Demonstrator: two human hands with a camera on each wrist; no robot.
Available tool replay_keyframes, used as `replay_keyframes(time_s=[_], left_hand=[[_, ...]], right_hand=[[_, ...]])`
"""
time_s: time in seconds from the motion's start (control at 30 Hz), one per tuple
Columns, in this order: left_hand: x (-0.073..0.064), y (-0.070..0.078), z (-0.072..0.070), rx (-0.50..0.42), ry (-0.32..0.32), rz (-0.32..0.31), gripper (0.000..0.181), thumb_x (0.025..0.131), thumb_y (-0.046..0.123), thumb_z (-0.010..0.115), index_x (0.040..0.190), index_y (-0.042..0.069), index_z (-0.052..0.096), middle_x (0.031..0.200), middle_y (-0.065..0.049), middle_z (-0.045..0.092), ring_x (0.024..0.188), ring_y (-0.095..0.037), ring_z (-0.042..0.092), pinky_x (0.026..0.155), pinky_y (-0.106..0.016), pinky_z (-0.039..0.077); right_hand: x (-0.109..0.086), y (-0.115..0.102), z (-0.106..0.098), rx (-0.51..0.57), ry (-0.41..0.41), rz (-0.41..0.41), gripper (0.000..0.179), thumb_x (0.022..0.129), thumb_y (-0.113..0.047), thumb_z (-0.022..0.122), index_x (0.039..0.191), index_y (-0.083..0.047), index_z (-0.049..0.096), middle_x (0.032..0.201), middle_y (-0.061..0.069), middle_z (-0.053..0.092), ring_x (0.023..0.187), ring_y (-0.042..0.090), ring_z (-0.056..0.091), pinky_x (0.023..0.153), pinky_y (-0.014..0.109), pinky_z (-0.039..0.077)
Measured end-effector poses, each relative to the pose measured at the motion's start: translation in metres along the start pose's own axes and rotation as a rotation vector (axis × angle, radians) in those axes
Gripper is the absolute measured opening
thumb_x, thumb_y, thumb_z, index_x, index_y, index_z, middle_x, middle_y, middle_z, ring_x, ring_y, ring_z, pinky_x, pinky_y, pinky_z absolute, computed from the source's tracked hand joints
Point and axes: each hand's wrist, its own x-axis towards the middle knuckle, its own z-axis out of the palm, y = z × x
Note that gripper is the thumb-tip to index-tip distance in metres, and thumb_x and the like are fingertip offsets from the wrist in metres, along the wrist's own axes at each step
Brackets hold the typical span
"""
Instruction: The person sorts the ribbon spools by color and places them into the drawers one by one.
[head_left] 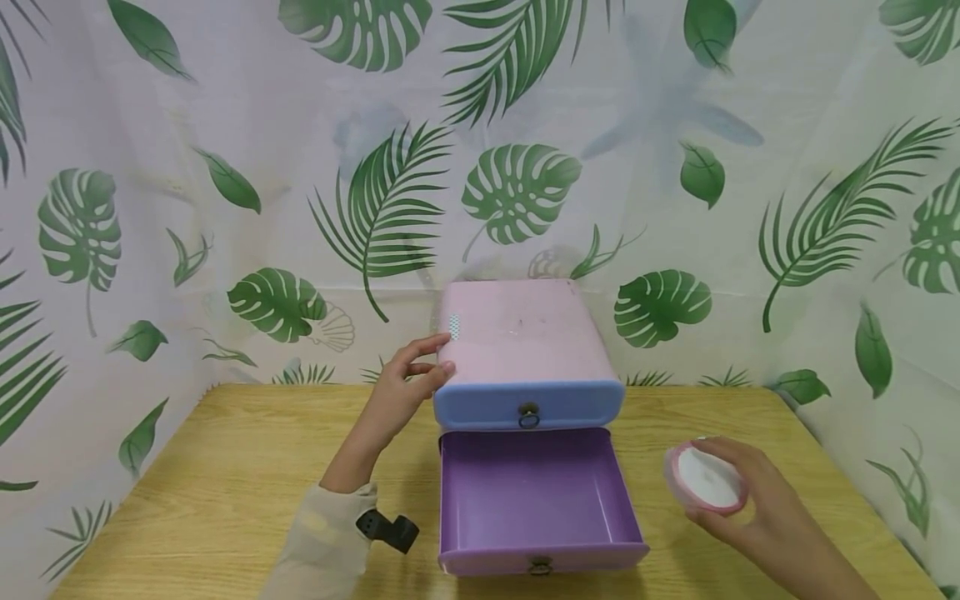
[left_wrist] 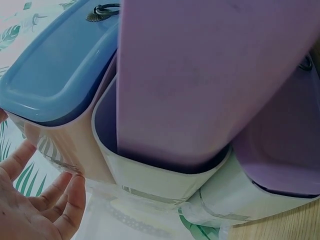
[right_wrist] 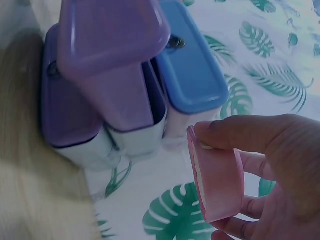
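Note:
A small drawer cabinet (head_left: 517, 333) with a pink top stands on the table. Its blue top drawer (head_left: 487, 407) is closed, while the purple middle drawer (head_left: 536, 492) is pulled out and bare inside. My left hand (head_left: 408, 379) rests on the cabinet's upper left side, its fingers loosely bent and touching the side. To the right of the open drawer, my right hand (head_left: 780, 508) holds a small round pink container (right_wrist: 220, 182) with a white inside, above the table. Thumb and fingers grip it by its edges. A lower purple drawer (right_wrist: 70, 105) shows closed in the right wrist view.
The wooden table (head_left: 247, 483) extends on both sides of the cabinet. Behind it hangs a white cloth (head_left: 525, 108) printed with green leaves. Metal ring pulls, one on the blue drawer (right_wrist: 176, 42), stick out from the drawer fronts. A black wrist strap (head_left: 386, 527) sits on the left sleeve.

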Motion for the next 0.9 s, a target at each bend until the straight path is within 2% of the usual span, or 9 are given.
replay_keyframes(time_s=[0.3, 0.5, 0.7, 0.8, 0.9], left_hand=[[-0.001, 0.002, 0.001, -0.010, 0.000, -0.001, 0.045, 0.090, 0.034, 0.058, 0.133, 0.033, 0.045, 0.143, 0.003, 0.034, 0.120, -0.026, 0.047, 0.093, -0.044, 0.046], [-0.001, 0.002, 0.000, -0.002, 0.011, -0.016, 0.045, 0.089, 0.035, 0.058, 0.132, 0.035, 0.046, 0.143, 0.003, 0.034, 0.119, -0.025, 0.047, 0.092, -0.043, 0.047], [0.001, 0.002, 0.001, 0.015, 0.028, -0.012, 0.044, 0.089, 0.035, 0.059, 0.131, 0.035, 0.048, 0.141, 0.002, 0.036, 0.117, -0.025, 0.049, 0.088, -0.041, 0.049], [0.001, 0.002, 0.001, 0.021, 0.034, -0.007, 0.044, 0.088, 0.035, 0.059, 0.131, 0.035, 0.048, 0.141, 0.001, 0.038, 0.115, -0.025, 0.050, 0.086, -0.039, 0.049], [0.001, 0.002, 0.001, 0.020, 0.034, -0.010, 0.044, 0.088, 0.035, 0.059, 0.131, 0.035, 0.048, 0.141, 0.001, 0.037, 0.116, -0.025, 0.050, 0.087, -0.040, 0.049]], right_hand=[[0.013, -0.038, -0.003, 0.008, -0.064, -0.029, 0.069, 0.067, -0.014, 0.081, 0.128, -0.019, 0.049, 0.122, -0.001, 0.048, 0.109, -0.014, 0.032, 0.079, 0.002, 0.032], [0.020, -0.057, 0.005, 0.055, -0.053, -0.150, 0.069, 0.065, -0.010, 0.082, 0.126, -0.015, 0.050, 0.122, -0.004, 0.049, 0.113, -0.011, 0.034, 0.086, 0.001, 0.030], [0.027, -0.069, 0.016, 0.099, -0.051, -0.260, 0.071, 0.061, -0.010, 0.083, 0.124, -0.012, 0.051, 0.120, 0.000, 0.052, 0.114, -0.007, 0.039, 0.092, 0.002, 0.028], [0.029, -0.076, 0.022, 0.077, -0.071, -0.242, 0.069, 0.064, -0.016, 0.083, 0.125, -0.016, 0.051, 0.120, -0.003, 0.052, 0.112, -0.006, 0.040, 0.089, 0.004, 0.032], [0.032, -0.083, 0.029, 0.040, -0.093, -0.227, 0.066, 0.066, -0.022, 0.082, 0.125, -0.021, 0.051, 0.121, -0.004, 0.052, 0.110, -0.001, 0.043, 0.085, 0.012, 0.040]])
